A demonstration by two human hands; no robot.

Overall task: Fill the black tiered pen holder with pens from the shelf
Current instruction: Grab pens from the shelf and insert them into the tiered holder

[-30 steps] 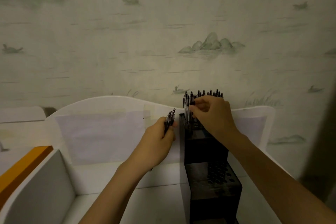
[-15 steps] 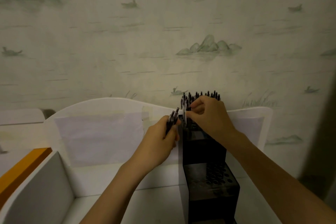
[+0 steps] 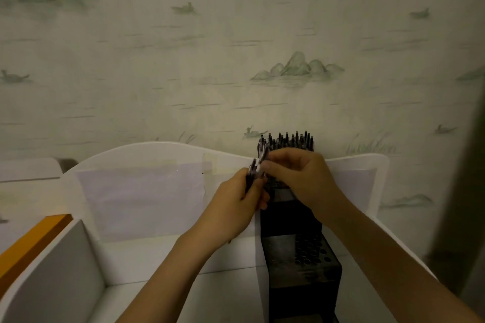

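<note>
a: filling a stepped rack, a person works at a white shelf unit (image 3: 157, 155) set against patterned wallpaper (image 3: 236, 47). the black tiered pen holder (image 3: 301, 267) stands in the unit's right part, its top tier already crowded with pens (image 3: 291, 140), its lower tier showing rows of open holes.

b: and the hands?

a: the left hand (image 3: 236, 199) is clenched round a small bundle of pens (image 3: 253, 173), just left of the holder's upper edge. the right hand (image 3: 301, 178) curls in front of the top tier, its fingertips pinching one pen at the bundle's top, apparently drawing it out.

b: what might go wrong?

a: likely a slip. pulling one pen could drag its neighbours loose from the left fist, and they would drop behind or beside the holder. the right knuckles also sit close against the standing pens, so a careless sweep could tilt them.

b: room to move?

a: tight above: the top tier looks nearly full, and the shelf's curved back panel rises just behind. the lower tier lies open and unobstructed below both wrists. left of the holder, the shelf floor offers space; an orange edge (image 3: 29, 241) marks the far left.
</note>
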